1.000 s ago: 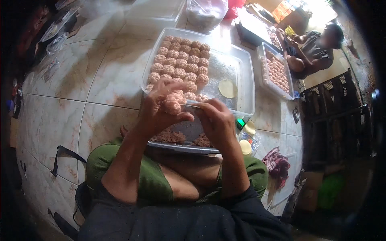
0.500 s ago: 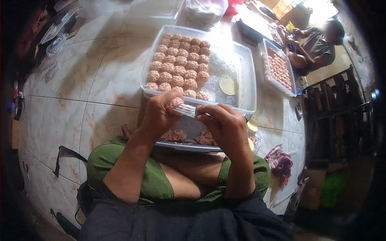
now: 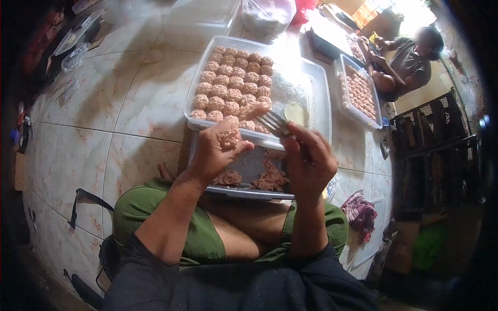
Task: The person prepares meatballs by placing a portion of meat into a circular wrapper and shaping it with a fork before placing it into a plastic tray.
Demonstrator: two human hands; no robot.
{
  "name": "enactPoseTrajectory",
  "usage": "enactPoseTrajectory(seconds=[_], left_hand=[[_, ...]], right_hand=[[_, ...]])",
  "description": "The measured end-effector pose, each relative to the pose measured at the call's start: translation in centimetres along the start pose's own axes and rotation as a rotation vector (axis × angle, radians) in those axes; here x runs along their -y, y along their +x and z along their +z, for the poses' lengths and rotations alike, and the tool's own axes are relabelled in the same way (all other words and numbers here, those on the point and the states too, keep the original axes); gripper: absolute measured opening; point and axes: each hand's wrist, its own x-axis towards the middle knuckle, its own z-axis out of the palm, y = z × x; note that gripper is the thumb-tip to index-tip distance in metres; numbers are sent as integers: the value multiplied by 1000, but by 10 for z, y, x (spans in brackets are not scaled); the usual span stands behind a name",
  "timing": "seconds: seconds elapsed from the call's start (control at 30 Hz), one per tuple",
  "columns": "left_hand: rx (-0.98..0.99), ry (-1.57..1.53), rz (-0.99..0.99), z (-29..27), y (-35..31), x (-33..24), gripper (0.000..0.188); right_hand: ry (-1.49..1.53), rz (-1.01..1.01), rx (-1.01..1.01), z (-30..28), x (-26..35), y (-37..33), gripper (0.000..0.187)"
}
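My left hand [image 3: 212,150] is curled round a pink, rough-textured dough ball [image 3: 229,139], its thumb stretched along the near side. A metal fork [image 3: 273,123] is gripped in my right hand [image 3: 310,155], the tines pointing up and left. At the tine tips a small pink lump [image 3: 255,110] shows, slightly blurred. Both hands are above the near edge of a clear plastic tray [image 3: 317,78] filled on its left with rows of similar balls [image 3: 233,83]. Under my hands, a grey tray [image 3: 248,165] holds two brown crumbly heaps [image 3: 271,177].
A pale round disc [image 3: 296,112] lies in the clear tray's right part. Farther right stands another tub of balls [image 3: 361,98], near a seated person [image 3: 412,65]. A checked cloth [image 3: 360,213] lies by my right knee. Plastic bags [image 3: 267,18] stand at the back.
My right hand has lifted the fork up and right, off the ball, with a pink lump at its tines. My left hand has loosened slightly, its thumb now stretched out.
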Motion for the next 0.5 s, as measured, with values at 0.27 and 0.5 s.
enactPoseTrajectory(seconds=[0.27,0.5], left_hand=[[-124,-1,47,-20,6,-21,107],[-242,151,236,-17,11,-32,77]], right_hand=[[187,541,954,-23,-61,-9,16],[256,605,1131,88,-118,-115,23]])
